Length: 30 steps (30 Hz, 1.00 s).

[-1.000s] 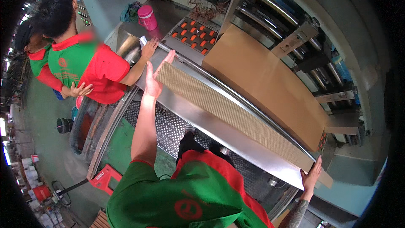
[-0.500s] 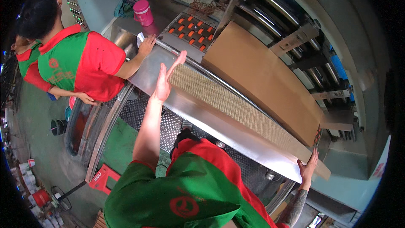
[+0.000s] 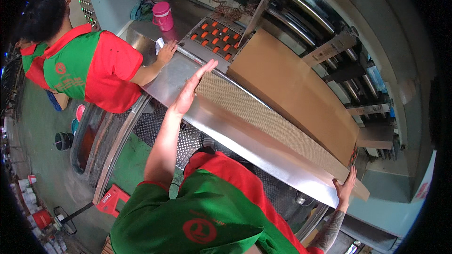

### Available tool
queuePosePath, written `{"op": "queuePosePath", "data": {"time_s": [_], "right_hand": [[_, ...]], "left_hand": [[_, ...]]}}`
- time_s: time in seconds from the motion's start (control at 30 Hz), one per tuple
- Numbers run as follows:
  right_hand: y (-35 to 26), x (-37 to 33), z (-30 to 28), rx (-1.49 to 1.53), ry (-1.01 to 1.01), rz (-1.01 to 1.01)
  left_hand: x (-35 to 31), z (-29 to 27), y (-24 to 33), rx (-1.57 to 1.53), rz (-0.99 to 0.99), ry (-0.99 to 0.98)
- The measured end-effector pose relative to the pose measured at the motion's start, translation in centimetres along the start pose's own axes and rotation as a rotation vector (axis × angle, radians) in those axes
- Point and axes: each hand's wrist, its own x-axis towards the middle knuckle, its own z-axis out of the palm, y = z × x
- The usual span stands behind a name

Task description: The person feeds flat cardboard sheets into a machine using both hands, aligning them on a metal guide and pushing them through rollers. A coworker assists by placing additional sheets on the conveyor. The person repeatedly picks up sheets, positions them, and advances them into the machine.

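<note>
Hands are open; left hand [image 3: 189, 90] flat against cardboard stack [image 3: 263, 121]; right hand [image 3: 345, 189] seemingly against its opposite end.

Lettering and emblems, most too small or blurred to read, dot a factory floor: at lower center, a round red emblem [image 3: 199, 231] with smaller red print beside it marks the wearer's green-and-red polo shirt [image 3: 235, 207]. At left, a co-worker's matching polo shirt [image 3: 114, 59] bears a similar round emblem [image 3: 60, 68] above rows of fine red lettering [image 3: 69, 83]. White block characters stand on a red pallet truck [image 3: 115, 202] at lower left, while reddish print shows on a pale sign [image 3: 423, 189] at the far right edge.
</note>
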Motion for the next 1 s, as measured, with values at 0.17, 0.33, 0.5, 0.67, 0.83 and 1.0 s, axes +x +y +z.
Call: {"op": "queuePosePath", "data": {"time_s": [0.17,0.33,0.5,0.67,0.83,1.0], "right_hand": [[-1.9,2.3,-5.9,0.266,-0.141,0.116],[-5.3,8.6,-5.6,0.877,0.024,0.026],[-8.8,17.4,2.0,0.592,0.154,-0.03],[-7.0,19.5,8.4,0.433,-0.289,-0.075],[-5.9,20.0,9.0,0.539,-0.262,-0.105],[-6.5,19.4,8.3,0.448,-0.304,-0.072]], "left_hand": [[0.7,0.4,-0.7,0.164,0.001,0.072],[1.0,1.2,-2.0,0.19,0.054,0.143],[1.5,1.2,-2.1,0.066,0.056,0.084],[1.5,-0.3,-1.9,-0.09,0.009,-0.033],[1.8,-1.7,-1.2,-0.114,0.02,0.107],[3.0,-1.8,-1.1,-0.136,-0.007,-0.008]]}}
